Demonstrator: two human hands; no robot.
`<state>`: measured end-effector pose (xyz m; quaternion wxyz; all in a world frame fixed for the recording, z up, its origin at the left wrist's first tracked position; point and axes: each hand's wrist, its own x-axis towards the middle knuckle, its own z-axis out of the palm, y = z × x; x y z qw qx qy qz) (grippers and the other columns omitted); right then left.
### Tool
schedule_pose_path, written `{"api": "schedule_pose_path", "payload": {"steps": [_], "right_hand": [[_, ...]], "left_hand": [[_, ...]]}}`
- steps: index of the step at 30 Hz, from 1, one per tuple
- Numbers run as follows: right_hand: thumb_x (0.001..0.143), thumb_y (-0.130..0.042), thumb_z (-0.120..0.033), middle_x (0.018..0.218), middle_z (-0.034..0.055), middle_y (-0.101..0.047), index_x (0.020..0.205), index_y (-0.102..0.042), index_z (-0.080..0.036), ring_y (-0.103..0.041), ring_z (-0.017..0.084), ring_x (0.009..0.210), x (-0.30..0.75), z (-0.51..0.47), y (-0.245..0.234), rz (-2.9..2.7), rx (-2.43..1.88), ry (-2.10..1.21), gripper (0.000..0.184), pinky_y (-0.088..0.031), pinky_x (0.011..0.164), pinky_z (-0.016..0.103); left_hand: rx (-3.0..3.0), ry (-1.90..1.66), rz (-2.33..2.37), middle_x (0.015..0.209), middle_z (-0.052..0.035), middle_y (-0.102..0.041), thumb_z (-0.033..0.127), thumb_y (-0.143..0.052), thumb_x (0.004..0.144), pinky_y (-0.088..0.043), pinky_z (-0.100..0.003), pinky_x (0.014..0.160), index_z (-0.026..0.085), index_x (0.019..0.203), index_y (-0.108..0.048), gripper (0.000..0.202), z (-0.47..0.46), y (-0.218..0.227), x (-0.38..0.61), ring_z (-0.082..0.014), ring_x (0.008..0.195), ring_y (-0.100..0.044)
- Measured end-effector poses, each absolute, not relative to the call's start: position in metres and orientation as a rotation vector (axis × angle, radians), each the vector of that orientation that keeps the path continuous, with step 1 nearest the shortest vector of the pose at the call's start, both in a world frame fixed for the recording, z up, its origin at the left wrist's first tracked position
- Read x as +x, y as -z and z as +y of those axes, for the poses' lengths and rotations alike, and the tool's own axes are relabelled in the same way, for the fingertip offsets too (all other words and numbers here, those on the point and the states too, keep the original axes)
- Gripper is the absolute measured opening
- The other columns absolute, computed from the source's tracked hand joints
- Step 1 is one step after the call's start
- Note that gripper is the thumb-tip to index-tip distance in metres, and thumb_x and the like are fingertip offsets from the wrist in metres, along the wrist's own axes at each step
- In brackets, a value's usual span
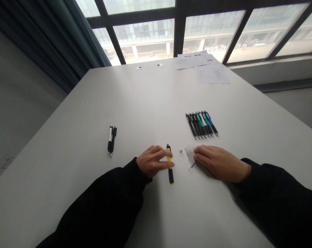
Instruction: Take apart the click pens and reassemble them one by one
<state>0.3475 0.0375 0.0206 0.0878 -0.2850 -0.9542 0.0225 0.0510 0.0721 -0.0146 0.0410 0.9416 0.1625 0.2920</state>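
Yellow-and-black pen (170, 175) flat on the desk (75, 137) right in front of me, and my left hand (153, 161) has it, closed across the yellow barrel and pinning it so it can't roll. A light, even pinch is the way here, no squeezing. My right hand (219, 163) lies open, loosely curled, holding nothing, with a slim metal-tipped refill (192, 166) just beside it. Between my hands sit two tiny parts, a small grey piece (180, 151) and a pale, clear-looking sliver (186, 151), both in plain sight. Out to my left, two pens (111, 139) side by side; to my right, a tidy parallel row of black, green, white and blue pens (201, 124). Farther off, sheets of paper (211, 74), two white discs (160, 64), then the window (210, 31).
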Motion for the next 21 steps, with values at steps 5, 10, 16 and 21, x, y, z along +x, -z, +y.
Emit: {"api": "schedule_pose_path", "payload": {"steps": [5,10,16,21], "right_hand": [[0.087,-0.042,-0.001,0.102,0.0120,-0.064,0.109,-0.050,-0.019,-0.062,0.022,0.090,0.345,0.034,-0.008,-2.469,-0.784,-0.103,0.030,-0.055,0.079,0.038],[0.086,-0.047,-0.001,0.096,0.0093,-0.067,0.119,-0.046,-0.025,-0.063,0.020,0.076,0.351,0.034,0.000,-2.157,-0.747,-0.172,0.041,-0.056,0.067,0.037],[0.089,-0.050,-0.006,0.106,0.0112,-0.070,0.120,-0.051,-0.027,-0.068,0.024,0.093,0.346,0.025,-0.008,-2.132,-0.690,-0.242,0.038,-0.058,0.076,0.042],[0.099,-0.044,-0.014,0.106,0.0085,-0.067,0.110,-0.048,-0.026,-0.069,0.021,0.094,0.323,0.014,-0.010,-1.601,-0.868,-0.737,0.017,-0.058,0.083,0.044]], "left_hand": [[2.620,-1.158,0.646,0.100,-0.0053,-0.072,0.016,-0.055,0.093,-0.044,-0.037,0.091,0.020,0.098,-0.063,0.011,0.064,0.002,0.056,-0.0203,0.102,-0.060],[1.809,-1.166,0.718,0.090,-0.0070,-0.068,0.024,-0.058,0.094,-0.054,-0.029,0.069,0.018,0.132,-0.051,0.039,0.052,0.002,0.064,-0.0146,0.077,-0.064],[1.235,-0.802,0.490,0.085,-0.0097,-0.070,0.027,-0.068,0.088,-0.056,-0.031,0.062,0.014,0.123,-0.062,0.038,0.047,0.005,0.071,-0.0156,0.069,-0.066],[1.061,-0.541,0.525,0.081,-0.0085,-0.070,0.030,-0.075,0.081,-0.057,-0.026,0.058,0.012,0.114,-0.064,0.039,0.051,0.003,0.067,-0.0150,0.065,-0.068]]}}
